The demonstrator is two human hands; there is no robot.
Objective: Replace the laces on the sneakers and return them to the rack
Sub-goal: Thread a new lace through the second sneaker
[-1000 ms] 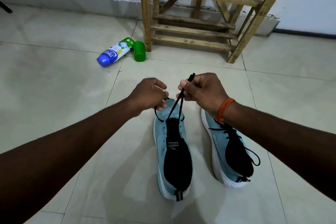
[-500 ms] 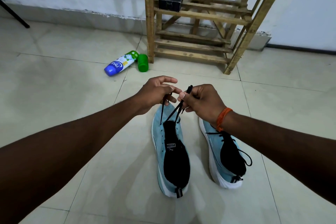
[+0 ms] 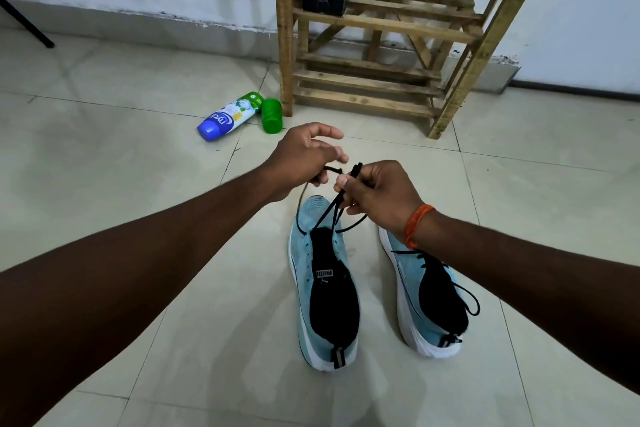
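rack (image 3: pixel 284 45): top cut off by frame | right sneaker (image 3: pixel 436 298): toe hidden behind right hand (image 3: pixel 377 194)

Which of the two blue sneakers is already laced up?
The right sneaker: a black lace crosses its top. The left sneaker has its lace only at the toe, held by left hand and right hand.

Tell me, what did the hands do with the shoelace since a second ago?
The left hand uncurled its upper fingers, though its lower fingers still hold one end of the lace. The right hand keeps pinching the other end. The left sneaker, right sneaker, spray can and rack stayed put.
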